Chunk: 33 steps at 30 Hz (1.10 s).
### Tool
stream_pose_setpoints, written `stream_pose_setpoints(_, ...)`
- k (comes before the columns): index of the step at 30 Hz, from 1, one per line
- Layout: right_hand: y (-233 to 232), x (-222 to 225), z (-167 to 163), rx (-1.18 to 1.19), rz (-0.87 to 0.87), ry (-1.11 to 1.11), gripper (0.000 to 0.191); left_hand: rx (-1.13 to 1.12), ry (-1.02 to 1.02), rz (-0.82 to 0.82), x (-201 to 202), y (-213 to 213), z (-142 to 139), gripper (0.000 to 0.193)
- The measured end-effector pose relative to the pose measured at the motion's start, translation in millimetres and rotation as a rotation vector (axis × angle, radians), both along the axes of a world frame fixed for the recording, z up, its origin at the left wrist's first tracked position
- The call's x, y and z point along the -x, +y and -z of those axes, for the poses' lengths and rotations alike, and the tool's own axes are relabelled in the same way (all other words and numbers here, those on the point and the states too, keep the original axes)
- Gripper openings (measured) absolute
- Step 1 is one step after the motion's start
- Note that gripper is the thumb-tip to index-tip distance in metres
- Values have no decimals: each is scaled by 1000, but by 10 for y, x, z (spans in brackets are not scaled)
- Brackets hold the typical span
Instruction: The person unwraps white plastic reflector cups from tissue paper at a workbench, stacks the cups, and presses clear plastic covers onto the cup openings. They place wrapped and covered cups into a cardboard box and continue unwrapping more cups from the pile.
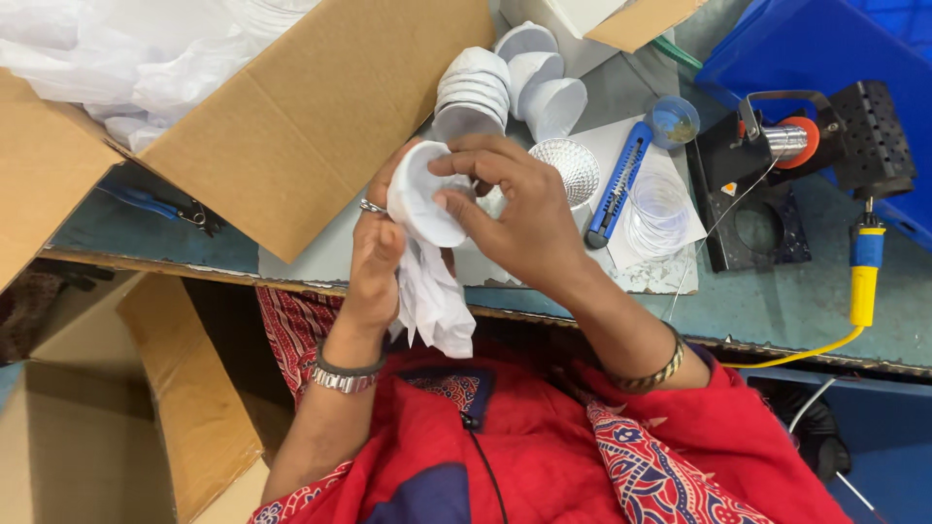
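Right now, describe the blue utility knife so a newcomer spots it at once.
On the workbench, find the white sheet right of the hands. The blue utility knife lies along its left edge, beside a faceted silver reflector cup: the only long, slim blue tool there.

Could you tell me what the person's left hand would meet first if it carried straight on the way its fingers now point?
The left hand points up and away across the bench. Past the white cup it holds, it would probably meet the stack of white cups first, though depth is hard to judge.

White plastic cup-shaped housing (424,194), tilted, open side toward right-hand fingertips, pinched between both hands' fingers; crumpled white cloth (432,296) hanging below left fingers
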State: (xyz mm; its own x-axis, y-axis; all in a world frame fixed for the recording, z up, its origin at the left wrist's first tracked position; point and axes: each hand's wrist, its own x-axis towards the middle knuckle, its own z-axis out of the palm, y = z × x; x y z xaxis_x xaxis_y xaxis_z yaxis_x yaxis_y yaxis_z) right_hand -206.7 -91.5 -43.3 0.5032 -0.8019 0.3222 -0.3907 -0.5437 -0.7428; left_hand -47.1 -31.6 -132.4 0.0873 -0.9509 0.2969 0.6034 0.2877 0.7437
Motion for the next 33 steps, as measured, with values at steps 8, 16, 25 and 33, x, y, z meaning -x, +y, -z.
stream_pose_setpoints(8, 88, 7, -22, 411, -20, 182, 34, 59, -279, -114, 46, 61, 36, 89)
stream_pose_setpoints(16, 49, 25, 124, 471, 44, 94, 22, -140, -36, -42, 131, 99, 87, 84)
stream_pose_setpoints(25, -187, 252, 250, -356, -9, -303, 14, -119, -69, 247, -65, 122, 133, 86)
stream_pose_setpoints(33, 42, 224, 22, 57, -19, -200, 32, -146, -64, 82, -165, 186, 119, 83)
